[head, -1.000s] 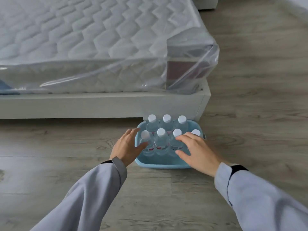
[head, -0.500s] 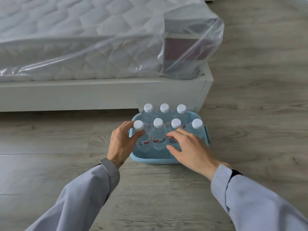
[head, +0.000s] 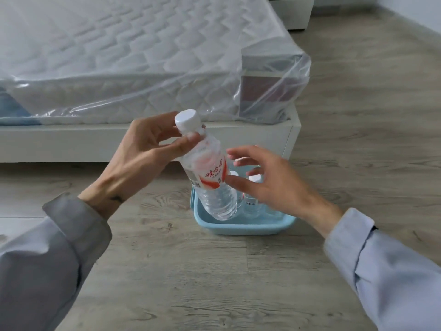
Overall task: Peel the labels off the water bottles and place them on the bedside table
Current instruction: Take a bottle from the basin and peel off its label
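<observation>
My left hand (head: 145,151) grips a clear water bottle (head: 210,185) by its neck, just under the white cap, and holds it tilted above the light blue basin (head: 243,228). The bottle carries a red and white label (head: 212,174). My right hand (head: 267,182) hovers beside the label with fingers spread, its thumb tip at the label's edge. Several more capped bottles (head: 253,199) stand in the basin, mostly hidden behind my right hand and the lifted bottle.
The basin sits on a grey wood floor (head: 214,283) by the corner of a white bed frame (head: 262,139). A plastic-wrapped mattress (head: 119,56) lies on it. A white cabinet (head: 293,13) stands at the back.
My left hand has lifted one bottle out of the basin and tilted it. My right hand has come off the bottles and moved up beside the label.
</observation>
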